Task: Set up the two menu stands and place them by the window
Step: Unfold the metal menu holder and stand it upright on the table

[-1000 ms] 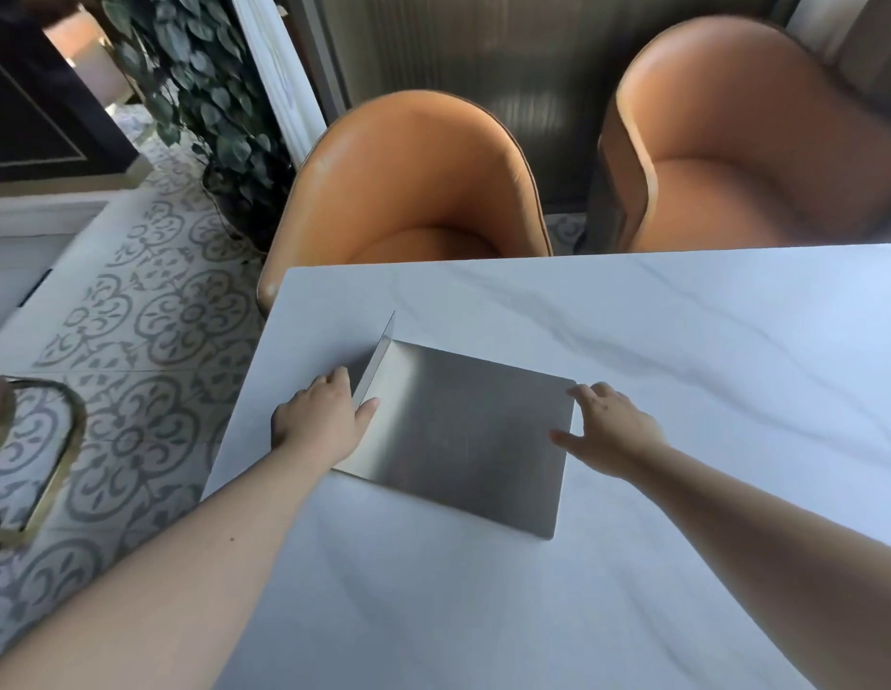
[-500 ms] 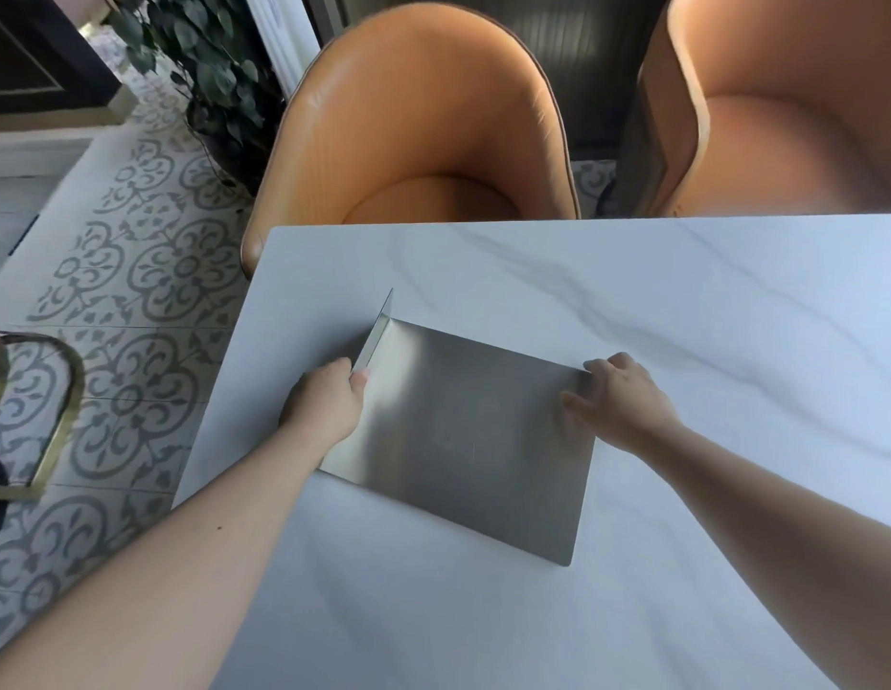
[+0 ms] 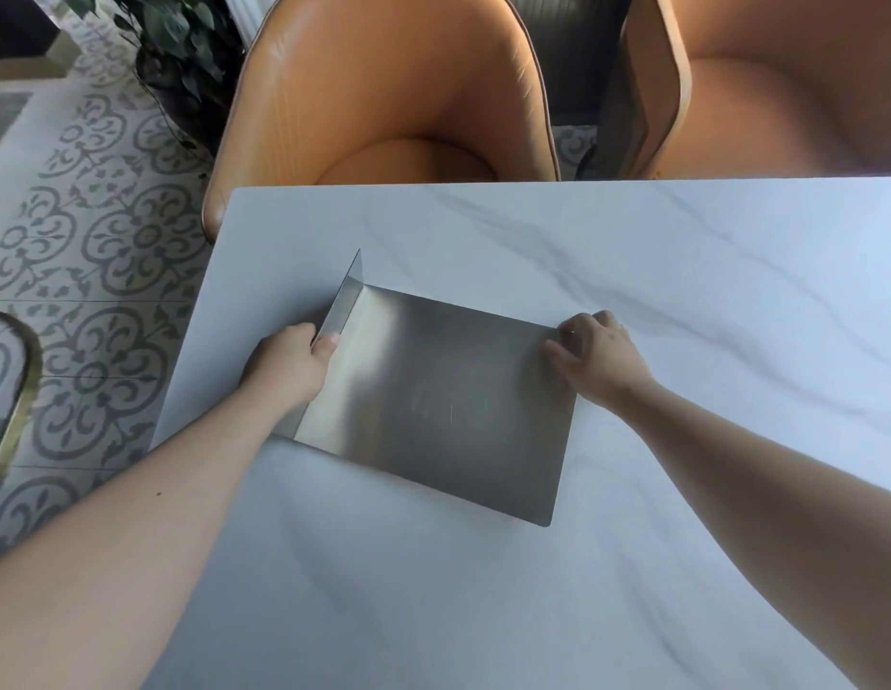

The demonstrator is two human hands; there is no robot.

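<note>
A brushed-metal menu stand (image 3: 443,400) lies flat on the white marble table (image 3: 632,271), its short bent foot standing up along the left side. My left hand (image 3: 289,363) grips that upright foot, thumb inside and fingers behind. My right hand (image 3: 595,356) holds the stand's far right corner, fingers curled over the edge. Only one stand is in view.
Two orange leather chairs (image 3: 384,92) (image 3: 782,82) stand pushed against the table's far edge. A leafy potted plant (image 3: 179,47) sits on the patterned tile floor (image 3: 100,251) at the left. A brass-framed piece of furniture (image 3: 20,390) shows at the left edge.
Both hands have closed onto the stand: the left from resting beside the foot to gripping it, the right from touching the edge to curling over the corner. The view tilted down.
</note>
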